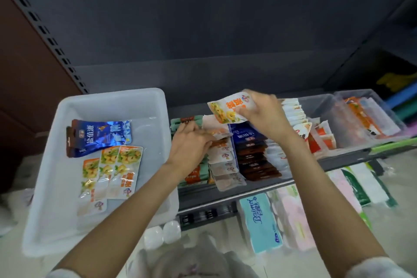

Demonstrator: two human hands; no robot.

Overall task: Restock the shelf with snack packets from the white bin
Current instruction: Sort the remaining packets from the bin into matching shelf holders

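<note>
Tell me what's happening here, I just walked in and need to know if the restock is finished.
Not finished. A person is filling the shelf by hand. The right hand holds a white shrimp packet above the rows, while the left hand presses on the matching row of packets. The white bin still holds more shrimp packets and blue packets.

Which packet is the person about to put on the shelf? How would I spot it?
Find the white bin on the left, then look right to the shelf of snack rows. Above those rows, the right hand holds up one white packet with yellow food pictured and orange writing. It is the only packet up in the air; the others lie in the bin or stand in rows.
</note>
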